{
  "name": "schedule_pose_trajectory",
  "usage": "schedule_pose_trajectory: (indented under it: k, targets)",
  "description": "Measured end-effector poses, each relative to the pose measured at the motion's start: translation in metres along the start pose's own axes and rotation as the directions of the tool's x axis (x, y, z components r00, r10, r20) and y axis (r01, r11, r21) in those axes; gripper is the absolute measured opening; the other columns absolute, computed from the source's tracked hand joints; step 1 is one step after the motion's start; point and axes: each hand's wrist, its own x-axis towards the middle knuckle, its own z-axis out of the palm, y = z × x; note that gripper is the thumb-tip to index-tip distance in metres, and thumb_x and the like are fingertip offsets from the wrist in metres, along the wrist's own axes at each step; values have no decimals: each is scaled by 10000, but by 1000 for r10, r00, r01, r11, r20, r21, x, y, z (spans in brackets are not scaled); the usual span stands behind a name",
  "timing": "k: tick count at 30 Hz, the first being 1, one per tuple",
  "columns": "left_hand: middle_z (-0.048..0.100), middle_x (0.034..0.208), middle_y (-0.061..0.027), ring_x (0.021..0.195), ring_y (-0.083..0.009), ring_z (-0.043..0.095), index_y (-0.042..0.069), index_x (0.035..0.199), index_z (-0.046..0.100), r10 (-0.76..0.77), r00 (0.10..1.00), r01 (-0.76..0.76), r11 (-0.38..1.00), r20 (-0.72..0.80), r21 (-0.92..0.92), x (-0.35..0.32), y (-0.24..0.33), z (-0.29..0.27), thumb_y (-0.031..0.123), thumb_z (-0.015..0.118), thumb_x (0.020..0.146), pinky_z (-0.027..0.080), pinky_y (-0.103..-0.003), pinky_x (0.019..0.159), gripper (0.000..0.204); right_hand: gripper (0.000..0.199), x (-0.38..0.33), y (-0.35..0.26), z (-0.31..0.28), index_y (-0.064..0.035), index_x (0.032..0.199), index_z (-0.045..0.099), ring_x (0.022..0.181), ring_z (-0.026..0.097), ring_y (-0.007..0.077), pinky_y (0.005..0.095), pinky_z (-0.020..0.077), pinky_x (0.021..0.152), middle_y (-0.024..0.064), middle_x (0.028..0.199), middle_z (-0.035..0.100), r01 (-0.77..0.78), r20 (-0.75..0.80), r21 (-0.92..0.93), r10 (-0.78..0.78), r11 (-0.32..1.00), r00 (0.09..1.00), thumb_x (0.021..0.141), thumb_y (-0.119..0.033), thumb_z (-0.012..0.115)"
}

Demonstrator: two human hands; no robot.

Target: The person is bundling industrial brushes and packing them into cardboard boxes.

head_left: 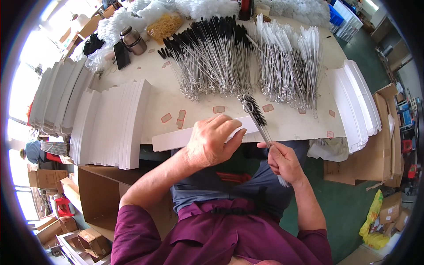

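My right hand (283,160) is closed round the wire stems of a small bunch of cleaning brushes (256,110). Black bristles and wire loops point up toward the table, while white bristles stick out below the fist. My left hand (214,138) hovers at the table's front edge, fingers bent and thumb apart, with nothing visible in it. Beneath it lies a long, narrow white carton (173,140), partly covered by the hand. Just beyond are a big pile of black-bristled brushes (207,48) and, to its right, a pile of white-bristled ones (282,53).
Stacked white cartons (110,123) stand at the left, and more cartons (353,106) at the right edge. A metal flask (133,40), a phone (121,55) and yellowish rubber bands (164,28) sit at the far left. A cardboard box (104,194) is below the table.
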Motion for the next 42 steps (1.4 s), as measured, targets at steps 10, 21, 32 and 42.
schedule_pose_trajectory:
  k: [10,21,32,42]
  targets:
    - [723,865,-96,717,-156,694,-51,1227,661,-442,576,783,58,687,-619,-28,3,43,229,707,1016,584,-286,663,354,370,0,4,16,-29,1263,664,559,310,15,208,271,488,-99,655,357,-34,92,-15,36,999,995,1136,-315,468]
    - [723,840,-99,692,-167,695,-34,1095,708,-533,515,708,-178,671,-684,-37,6,60,173,722,998,584,-301,630,229,338,2,3,13,-17,1274,653,526,396,43,228,355,486,-49,657,461,-42,88,-178,59,983,994,1134,-261,467]
    - [734,875,-134,710,-184,712,-34,1093,704,-589,682,726,473,433,-499,-40,20,36,137,760,948,585,-317,660,231,277,1,21,20,37,1301,643,901,755,271,338,566,774,230,1035,744,260,-145,-653,-455,711,879,1054,-76,591]
    - [475,1485,-285,1458,-443,381,-76,1440,472,-511,785,262,786,349,560,-80,-35,-31,374,868,781,339,-506,1199,891,291,-5,19,0,44,1295,651,635,466,77,255,409,569,4,710,507,173,-272,-545,-369,820,889,1081,-137,572]
